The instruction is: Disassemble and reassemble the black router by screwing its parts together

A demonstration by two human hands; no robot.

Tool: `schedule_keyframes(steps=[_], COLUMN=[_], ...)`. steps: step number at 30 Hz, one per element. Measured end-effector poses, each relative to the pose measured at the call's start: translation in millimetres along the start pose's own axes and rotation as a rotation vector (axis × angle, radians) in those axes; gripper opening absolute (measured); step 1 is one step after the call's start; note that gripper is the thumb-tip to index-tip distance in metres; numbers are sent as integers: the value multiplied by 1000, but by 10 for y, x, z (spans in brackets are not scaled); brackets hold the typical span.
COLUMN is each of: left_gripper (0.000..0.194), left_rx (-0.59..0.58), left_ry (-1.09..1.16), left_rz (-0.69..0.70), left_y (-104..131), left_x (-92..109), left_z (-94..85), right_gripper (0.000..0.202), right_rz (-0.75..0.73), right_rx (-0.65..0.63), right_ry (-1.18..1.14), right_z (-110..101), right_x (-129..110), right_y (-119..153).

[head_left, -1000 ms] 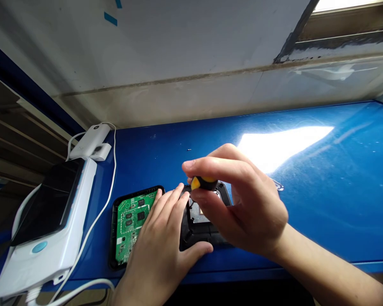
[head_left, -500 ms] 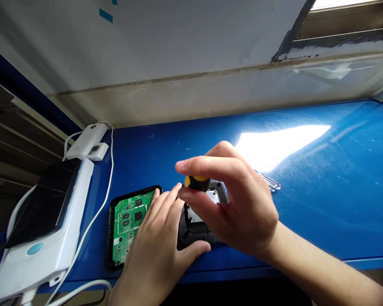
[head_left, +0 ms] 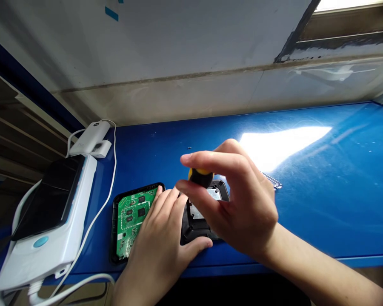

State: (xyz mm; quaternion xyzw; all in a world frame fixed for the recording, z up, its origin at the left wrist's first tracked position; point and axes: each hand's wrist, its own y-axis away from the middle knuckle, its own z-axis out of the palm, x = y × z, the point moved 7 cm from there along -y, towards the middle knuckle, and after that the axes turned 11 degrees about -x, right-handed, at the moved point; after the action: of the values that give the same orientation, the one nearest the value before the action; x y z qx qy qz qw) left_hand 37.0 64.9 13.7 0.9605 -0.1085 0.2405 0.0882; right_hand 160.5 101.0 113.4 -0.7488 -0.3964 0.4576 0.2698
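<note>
My right hand pinches the yellow-and-black handle of a screwdriver between thumb and fingers, above a black plastic cover. The screwdriver's shaft and tip are hidden. A silvery metal plate sits in the cover, with dark posts around it. My left hand lies with its fingers stretched out and thumb apart, its fingertips between the cover and a black housing. The thumb rests along the cover's near edge. A green circuit board lies in the black housing, partly covered by my left hand.
A small screw lies on the blue table beyond my hands. Metal tweezers lie partly behind my right hand. At left stand a white device with a dark phone-like slab, a white adapter and a cable.
The view has shifted slightly, moving the tabletop things a little to the right. My right hand's fingers have shifted slightly on the screwdriver handle. My left hand keeps its place on the parts.
</note>
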Motion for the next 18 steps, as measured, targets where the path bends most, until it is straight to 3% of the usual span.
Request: schedule_keyframes(steps=[5, 10, 18], left_gripper=[82, 74, 58], left_rx=[-23, -12, -6], left_ry=[-27, 7, -2], left_rz=[-19, 28, 21], left_y=[-1, 1, 24], left_x=[-43, 22, -25], left_z=[33, -13, 30], right_gripper=[19, 25, 21], right_rz=[-67, -163, -90], right_rx=[7, -91, -104], right_ry=[1, -106, -52], right_z=[-5, 55, 47], right_x=[31, -18, -38], right_y=[11, 4, -7])
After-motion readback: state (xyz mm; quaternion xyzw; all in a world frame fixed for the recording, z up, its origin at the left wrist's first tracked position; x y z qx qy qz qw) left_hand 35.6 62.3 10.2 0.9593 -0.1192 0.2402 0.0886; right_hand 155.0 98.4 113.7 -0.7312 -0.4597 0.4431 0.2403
